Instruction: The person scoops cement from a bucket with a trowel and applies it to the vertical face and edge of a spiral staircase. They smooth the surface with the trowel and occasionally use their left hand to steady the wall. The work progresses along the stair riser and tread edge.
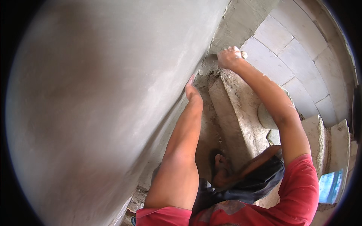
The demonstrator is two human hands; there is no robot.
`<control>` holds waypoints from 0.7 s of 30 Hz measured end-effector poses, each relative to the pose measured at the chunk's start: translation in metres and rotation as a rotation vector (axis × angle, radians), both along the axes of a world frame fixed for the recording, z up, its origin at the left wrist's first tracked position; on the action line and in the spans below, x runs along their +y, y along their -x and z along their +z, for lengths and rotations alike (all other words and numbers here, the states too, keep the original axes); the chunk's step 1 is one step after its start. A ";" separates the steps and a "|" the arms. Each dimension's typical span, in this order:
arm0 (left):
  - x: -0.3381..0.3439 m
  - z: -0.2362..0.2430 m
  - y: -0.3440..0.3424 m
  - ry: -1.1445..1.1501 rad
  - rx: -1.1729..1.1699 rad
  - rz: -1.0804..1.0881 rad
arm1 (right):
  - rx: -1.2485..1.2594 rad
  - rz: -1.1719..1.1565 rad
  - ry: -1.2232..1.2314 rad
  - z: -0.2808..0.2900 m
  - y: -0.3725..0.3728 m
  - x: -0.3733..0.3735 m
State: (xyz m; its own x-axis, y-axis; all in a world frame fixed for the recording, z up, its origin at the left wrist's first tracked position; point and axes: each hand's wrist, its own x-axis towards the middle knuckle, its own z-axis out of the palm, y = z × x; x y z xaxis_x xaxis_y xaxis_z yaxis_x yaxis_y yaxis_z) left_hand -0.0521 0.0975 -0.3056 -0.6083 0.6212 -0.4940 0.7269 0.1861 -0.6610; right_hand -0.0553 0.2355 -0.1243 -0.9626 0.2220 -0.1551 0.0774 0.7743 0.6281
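Note:
A large grey plastered wall (102, 94) fills the left side, smooth and slightly shiny. My left hand (191, 83) reaches forward and rests against the wall's lower edge, seen edge-on with its fingers extended. My right hand (229, 57) is a closed fist with whitish smears on the fingers, ahead and to the right of the left one. What the fist holds is hidden; a dark patch shows just beside it. Close to this fist runs a strip of grey mortar (241, 22), between the wall and pale tiles (292, 49).
Rough concrete steps (230, 109) descend below my arms, with crumbly debris on them. A grey bucket-like container (265, 116) is partly behind my right forearm. Curved step edges (313, 132) and a light-blue object (330, 187) lie at the right. My bare foot (221, 162) shows below.

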 end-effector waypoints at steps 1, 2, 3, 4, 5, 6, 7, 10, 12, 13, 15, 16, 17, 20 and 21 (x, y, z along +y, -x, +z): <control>0.002 -0.001 0.000 -0.003 0.003 -0.003 | 0.024 -0.022 0.035 0.012 -0.006 -0.005; 0.002 -0.001 0.000 -0.007 0.002 -0.003 | 0.033 -0.059 0.069 0.029 -0.012 -0.007; 0.003 -0.002 0.000 -0.009 0.001 -0.003 | 0.046 -0.096 0.096 0.042 -0.019 -0.010; 0.004 -0.002 0.001 -0.012 0.000 -0.001 | 0.091 -0.091 0.138 0.051 -0.029 -0.013; 0.004 -0.002 0.002 -0.016 -0.004 0.006 | 0.041 -0.114 0.129 0.053 -0.034 -0.018; 0.004 -0.002 0.003 -0.018 -0.006 0.006 | 0.004 -0.133 0.113 0.053 -0.038 -0.021; 0.004 -0.002 0.004 -0.021 -0.008 0.010 | -0.033 -0.154 0.097 0.049 -0.042 -0.021; 0.007 -0.001 0.006 -0.026 -0.002 0.008 | -0.097 0.012 -0.014 0.001 -0.044 -0.023; 0.008 0.000 0.008 -0.026 0.002 0.014 | -0.106 0.038 0.079 -0.039 -0.033 -0.019; 0.007 0.000 0.009 -0.023 0.008 0.009 | -0.114 0.046 0.112 -0.058 -0.024 -0.015; 0.005 -0.001 0.010 -0.017 0.010 0.010 | -0.148 0.051 0.169 -0.091 -0.007 -0.009; 0.004 -0.001 0.011 -0.014 0.009 0.013 | -0.110 0.088 0.164 -0.103 -0.001 -0.004; 0.003 -0.001 0.011 -0.012 0.010 0.017 | -0.084 0.104 0.145 -0.112 0.004 0.000; 0.002 -0.002 0.012 -0.004 0.014 0.017 | -0.050 0.174 0.025 -0.113 0.020 0.012; 0.002 -0.002 0.012 -0.002 0.018 0.013 | -0.050 0.179 -0.031 -0.105 0.023 0.014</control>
State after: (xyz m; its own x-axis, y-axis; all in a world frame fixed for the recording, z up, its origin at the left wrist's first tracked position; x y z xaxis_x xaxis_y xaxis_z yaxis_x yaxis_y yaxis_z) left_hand -0.0638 0.0994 -0.3078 -0.6247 0.6143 -0.4819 0.7127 0.1965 -0.6734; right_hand -0.0787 0.2498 -0.2293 -0.9784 0.0532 -0.1999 -0.0922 0.7528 0.6517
